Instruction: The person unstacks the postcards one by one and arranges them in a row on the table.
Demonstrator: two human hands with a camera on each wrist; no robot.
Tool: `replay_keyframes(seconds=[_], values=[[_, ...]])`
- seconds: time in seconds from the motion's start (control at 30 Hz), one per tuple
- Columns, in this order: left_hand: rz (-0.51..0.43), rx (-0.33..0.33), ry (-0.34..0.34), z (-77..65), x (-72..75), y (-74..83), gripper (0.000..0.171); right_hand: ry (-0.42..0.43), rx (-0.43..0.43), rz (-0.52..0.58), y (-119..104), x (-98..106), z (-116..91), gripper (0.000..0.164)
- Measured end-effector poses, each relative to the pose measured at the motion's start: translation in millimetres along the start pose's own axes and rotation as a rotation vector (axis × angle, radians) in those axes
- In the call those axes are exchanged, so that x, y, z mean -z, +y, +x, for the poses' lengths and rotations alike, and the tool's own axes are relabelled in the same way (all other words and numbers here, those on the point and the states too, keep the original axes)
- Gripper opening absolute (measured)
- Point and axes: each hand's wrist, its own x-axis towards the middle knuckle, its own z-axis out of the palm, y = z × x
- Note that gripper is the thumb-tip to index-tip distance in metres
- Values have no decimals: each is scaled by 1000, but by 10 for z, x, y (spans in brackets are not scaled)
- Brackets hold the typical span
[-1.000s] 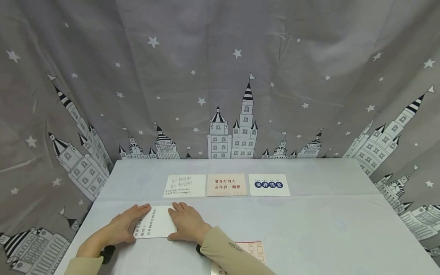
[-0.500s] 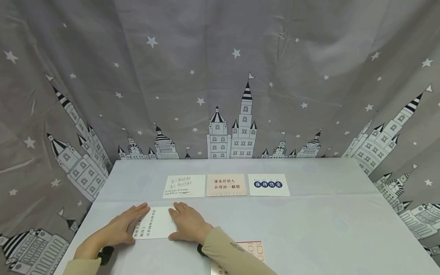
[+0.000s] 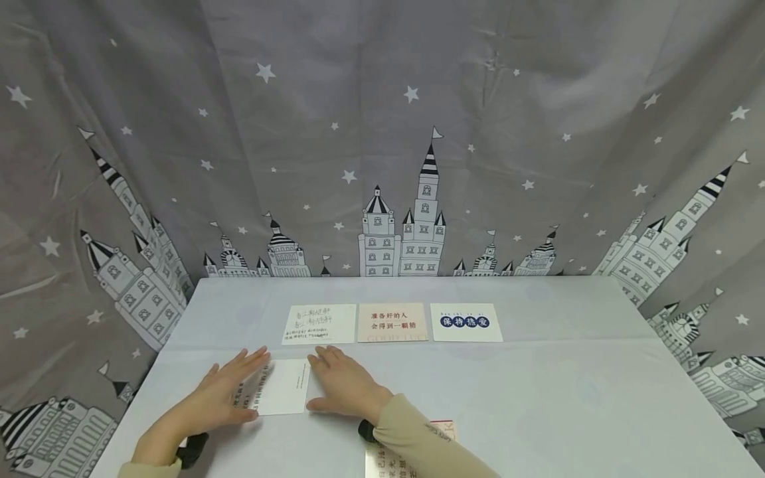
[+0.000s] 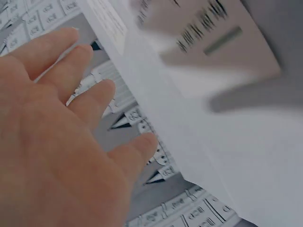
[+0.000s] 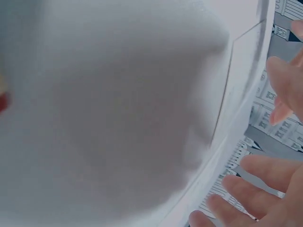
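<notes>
A white card [image 3: 283,388] printed with dark characters lies flat on the table, left of centre in the head view. My left hand [image 3: 218,395], fingers spread, overlaps its left end and hides part of the print. In the left wrist view this hand [image 4: 66,132] appears above the tabletop with straight fingers, apart from the printed card [image 4: 222,38]. At the card's right edge, my right hand [image 3: 346,385] has its fingertips and thumb extended and grips nothing. The right wrist view has the right hand's fingers [image 5: 251,194] loosely spread.
Three cards line up at the back: one handwritten [image 3: 319,325], one pink with red characters [image 3: 393,323], one white with blue circles [image 3: 466,323]. Another printed card [image 3: 388,458] lies near the front, partly under the right sleeve [image 3: 433,441]. A grey castle-patterned curtain [image 3: 311,146] hangs behind.
My right hand has shifted right, uncovering the card's right edge. My left hand has moved slightly right and now covers more of the print. The card lies in about the same place.
</notes>
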Motion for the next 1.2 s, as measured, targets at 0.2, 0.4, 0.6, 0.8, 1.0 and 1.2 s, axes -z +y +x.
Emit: replay_keyframes(seconds=[0.2, 0.4, 0.6, 0.8, 1.0, 1.2], values=[[0, -23, 46, -17, -60, 159, 87, 20, 4, -2, 83, 8, -118, 80], [-15, -45, 101, -21, -179, 295, 87, 42, -2, 16, 159, 79, -287, 78], [-24, -95, 142, -37, -304, 477, 84, 56, -21, 47, 225, 148, -473, 76], [-36, -129, 177, -20, -413, 606, 82, 77, -42, 60, 318, 117, -661, 76], [3, -153, 207, -13, -536, 728, 82, 97, -73, 79, 432, 86, -906, 76], [10, -203, 226, -8, -637, 828, 81, 120, -120, 144, 525, 102, -1132, 76]])
